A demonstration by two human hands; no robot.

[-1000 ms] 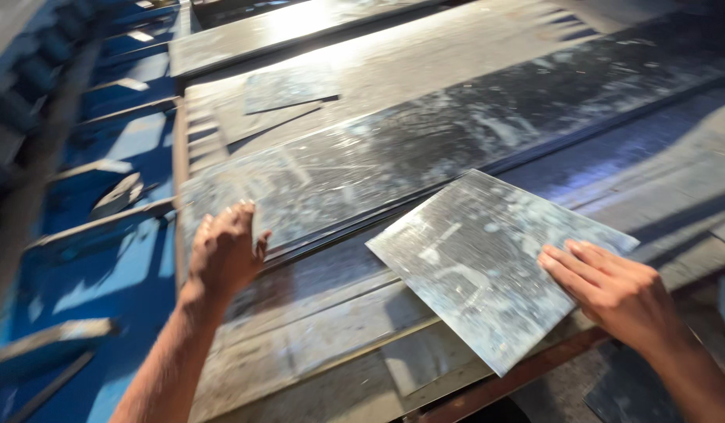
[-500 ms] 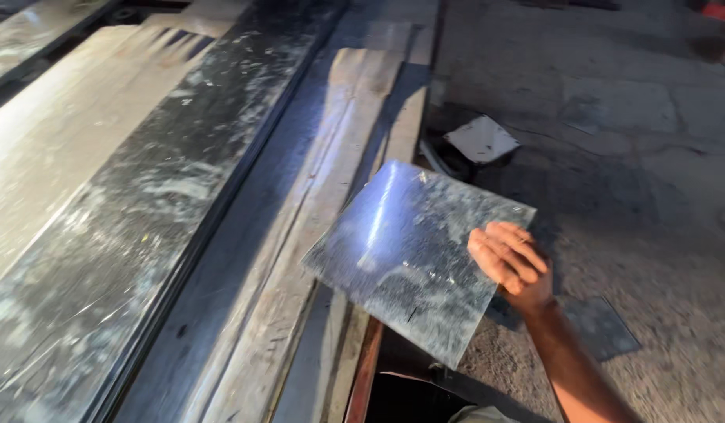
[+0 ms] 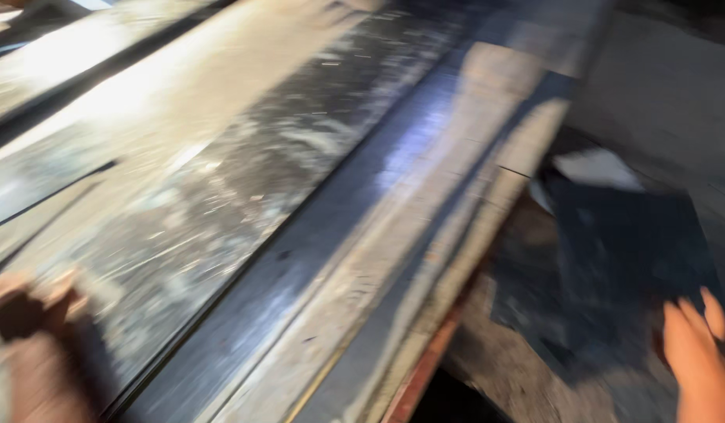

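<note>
- Sheet [image 3: 629, 258]: dark square metal piece, off the bench's right edge, low over the floor; blurred.
- Right hand [image 3: 703, 356]: at the sheet's near right corner, fingers spread and extended toward it; whether it grips or merely touches cannot be told. This hand is the nearer.
- Left hand [image 3: 29, 313]: well apart, resting on the long strips [image 3: 245, 211], fingers curled; grip unclear through blur.
- Strips run lengthwise away from the person.

Two bare hands, left [image 3: 33, 321] and right [image 3: 703, 356], no gloves, sleeves unseen
</note>
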